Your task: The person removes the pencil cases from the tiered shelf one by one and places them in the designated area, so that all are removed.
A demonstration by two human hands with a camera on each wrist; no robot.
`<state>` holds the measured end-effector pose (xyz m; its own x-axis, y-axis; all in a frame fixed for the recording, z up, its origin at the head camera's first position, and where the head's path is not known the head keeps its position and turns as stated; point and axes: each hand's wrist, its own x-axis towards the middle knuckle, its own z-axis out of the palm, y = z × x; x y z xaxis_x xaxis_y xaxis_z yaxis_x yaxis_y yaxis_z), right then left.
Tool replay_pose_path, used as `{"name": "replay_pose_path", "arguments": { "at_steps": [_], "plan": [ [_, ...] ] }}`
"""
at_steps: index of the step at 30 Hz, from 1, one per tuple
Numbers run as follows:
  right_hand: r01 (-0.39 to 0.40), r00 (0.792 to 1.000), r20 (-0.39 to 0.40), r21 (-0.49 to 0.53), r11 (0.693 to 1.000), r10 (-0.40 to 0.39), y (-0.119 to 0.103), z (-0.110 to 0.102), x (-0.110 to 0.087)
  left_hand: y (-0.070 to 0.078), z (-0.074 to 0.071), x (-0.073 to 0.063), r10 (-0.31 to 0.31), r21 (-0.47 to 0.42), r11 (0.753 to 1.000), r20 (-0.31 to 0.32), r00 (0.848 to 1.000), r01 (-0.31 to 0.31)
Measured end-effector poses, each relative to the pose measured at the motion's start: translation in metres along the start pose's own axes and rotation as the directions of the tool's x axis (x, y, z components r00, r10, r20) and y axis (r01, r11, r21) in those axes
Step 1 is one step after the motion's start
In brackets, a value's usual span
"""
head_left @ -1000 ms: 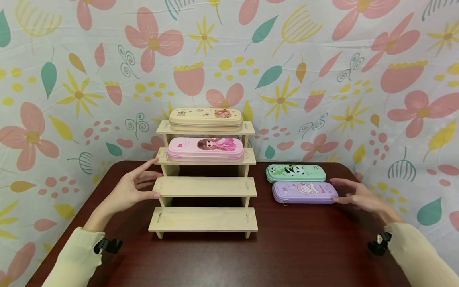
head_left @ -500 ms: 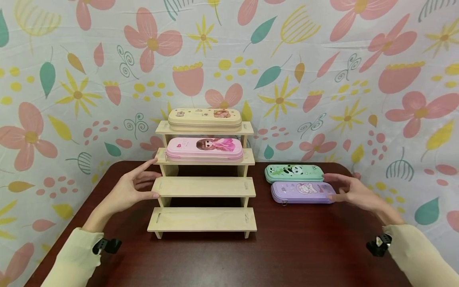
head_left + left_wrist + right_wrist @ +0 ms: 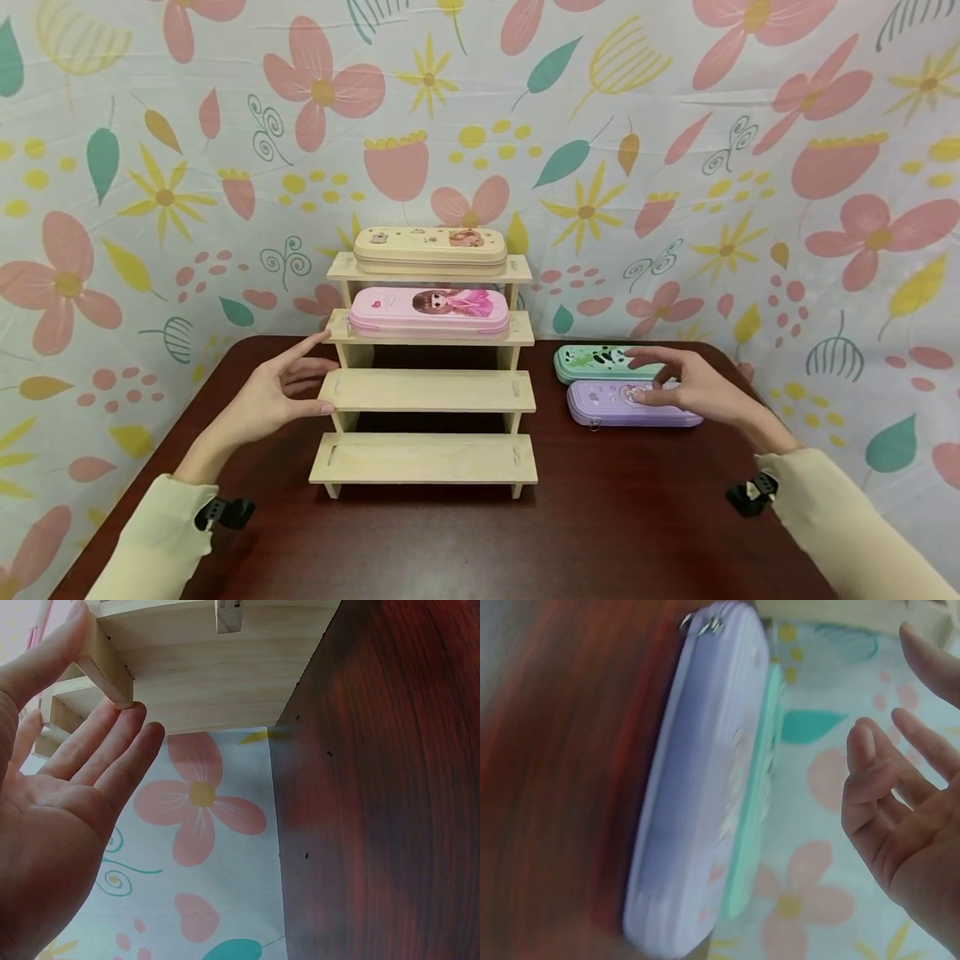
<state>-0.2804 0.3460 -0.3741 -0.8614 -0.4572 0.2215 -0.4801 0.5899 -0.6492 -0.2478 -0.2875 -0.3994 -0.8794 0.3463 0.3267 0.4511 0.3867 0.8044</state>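
Note:
A stepped wooden display shelf [image 3: 431, 389] stands mid-table. My left hand [image 3: 272, 390] holds its left side, thumb at the front of the third board's end and fingers behind; the left wrist view shows that board end [image 3: 106, 669] between them. My right hand [image 3: 705, 387] hovers, loosely bent and holding nothing, above a lilac pencil case [image 3: 607, 412] with a cartoon print and partly hides it. Directly behind lies a mint green panda pencil case [image 3: 581, 358]. In the right wrist view, both the lilac case [image 3: 697, 787] and the hand [image 3: 907, 817] are apart.
A cream pencil case [image 3: 420, 250] lies on the top shelf board, and a pink doll-print pencil case [image 3: 386, 310] on the second. The dark red wooden table [image 3: 600, 533] ends at a floral cloth backdrop [image 3: 480, 100].
My right hand has moved left, from the right ends of the lilac and green cases to above them. The cases and my left hand have stayed in place.

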Motion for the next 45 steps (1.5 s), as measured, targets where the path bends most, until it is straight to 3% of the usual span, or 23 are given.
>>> {"name": "replay_pose_path", "arguments": {
  "at_steps": [11, 24, 38, 45],
  "plan": [
    [-0.016, 1.000, -0.011, -0.014, 1.000, 0.015, -0.048, 0.023, 0.040, 0.000, 0.000, 0.000, 0.002, 0.009, 1.000, -0.005, 1.000, -0.002],
    [0.074, 0.997, 0.009, 0.014, 0.997, -0.074, -0.098, 0.045, 0.084, 0.001, 0.001, -0.001, 0.004, 0.018, 1.000, -0.002, 1.000, -0.004],
    [0.167, 0.984, -0.062, 0.004, 0.986, -0.166, -0.123, 0.069, 0.120, 0.004, 0.000, 0.000, -0.002, -0.002, 1.000, 0.001, 1.000, 0.002],
    [0.148, 0.986, -0.072, 0.005, 0.989, -0.147, -0.129, 0.078, 0.130, 0.002, 0.001, 0.000, -0.002, -0.011, 1.000, 0.001, 1.000, 0.002]
  ]
}}
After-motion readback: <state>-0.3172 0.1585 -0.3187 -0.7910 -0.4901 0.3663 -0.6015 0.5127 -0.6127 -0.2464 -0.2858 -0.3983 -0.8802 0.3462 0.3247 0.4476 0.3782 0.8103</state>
